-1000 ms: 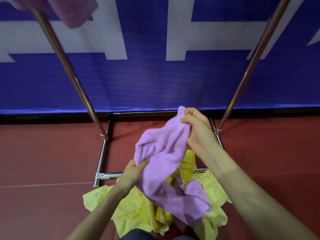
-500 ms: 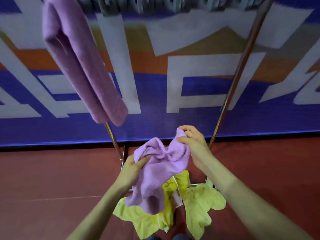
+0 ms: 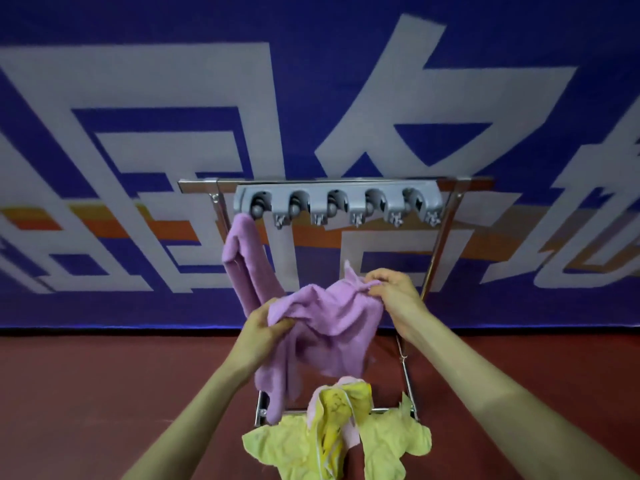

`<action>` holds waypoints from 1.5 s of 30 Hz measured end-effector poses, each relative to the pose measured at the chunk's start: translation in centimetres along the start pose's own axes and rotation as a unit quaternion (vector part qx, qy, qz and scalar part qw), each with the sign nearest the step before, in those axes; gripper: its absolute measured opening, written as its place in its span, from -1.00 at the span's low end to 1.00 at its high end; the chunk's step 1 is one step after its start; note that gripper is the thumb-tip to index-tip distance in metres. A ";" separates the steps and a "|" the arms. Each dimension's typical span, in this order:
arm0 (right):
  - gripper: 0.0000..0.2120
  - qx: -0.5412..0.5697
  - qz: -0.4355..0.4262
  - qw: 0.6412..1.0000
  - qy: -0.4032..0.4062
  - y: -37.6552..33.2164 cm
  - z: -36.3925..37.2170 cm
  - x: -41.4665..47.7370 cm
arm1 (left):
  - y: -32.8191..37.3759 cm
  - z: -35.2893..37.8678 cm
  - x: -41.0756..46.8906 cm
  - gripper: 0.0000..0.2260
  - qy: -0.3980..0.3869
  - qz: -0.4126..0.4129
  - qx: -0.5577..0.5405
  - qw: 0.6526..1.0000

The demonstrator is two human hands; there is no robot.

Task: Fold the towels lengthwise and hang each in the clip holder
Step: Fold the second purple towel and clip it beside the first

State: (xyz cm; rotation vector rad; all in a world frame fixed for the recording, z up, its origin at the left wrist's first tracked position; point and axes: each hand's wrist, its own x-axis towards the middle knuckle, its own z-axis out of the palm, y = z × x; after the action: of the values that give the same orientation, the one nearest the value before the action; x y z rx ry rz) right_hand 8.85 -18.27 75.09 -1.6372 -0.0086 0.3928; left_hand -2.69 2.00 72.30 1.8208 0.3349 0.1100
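Rack (image 3: 198,184) carries clip holder (image 3: 339,202) on top bar. Yellow towels (image 3: 381,448) heaped on floor well below clip holder, waiting. Hung purple towel (image 3: 242,258) sits in holder's leftmost clip. Loose purple towel (image 3: 322,323) bunched below clip holder, between my hands. I read the step as sorting out the second towel, fold not yet made. Next needs: find corners, pull flat, fold long, lift to free clip. Left hand (image 3: 259,327) lower, fingers clenched on bunched edge; right hand (image 3: 394,292) higher, fingers pinching top corner.

blue banner (image 3: 104,46) with large white characters behind; dark red floor (image 3: 104,393) below.
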 end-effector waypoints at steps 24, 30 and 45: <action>-0.72 -0.005 -0.052 0.986 -0.158 -5.1 -1.4 -3.7 | 10.0 4.3 -3.3 -0.80 0.011 -0.013 -0.176 0.984; -0.50 0.090 0.058 0.948 -0.301 -3.1 -2.5 -3.1 | 12.1 3.2 -2.2 -0.72 0.040 0.035 -0.203 0.978; -0.83 -0.017 -0.040 0.980 -0.193 -4.4 1.1 -2.2 | 9.1 -5.5 1.6 -0.75 0.001 -0.009 -0.227 0.974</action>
State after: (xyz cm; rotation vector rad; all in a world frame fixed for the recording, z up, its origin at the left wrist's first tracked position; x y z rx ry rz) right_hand 7.44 -17.21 79.82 -1.5669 -0.3724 0.6458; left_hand -0.99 5.37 82.39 1.3644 0.2992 0.1625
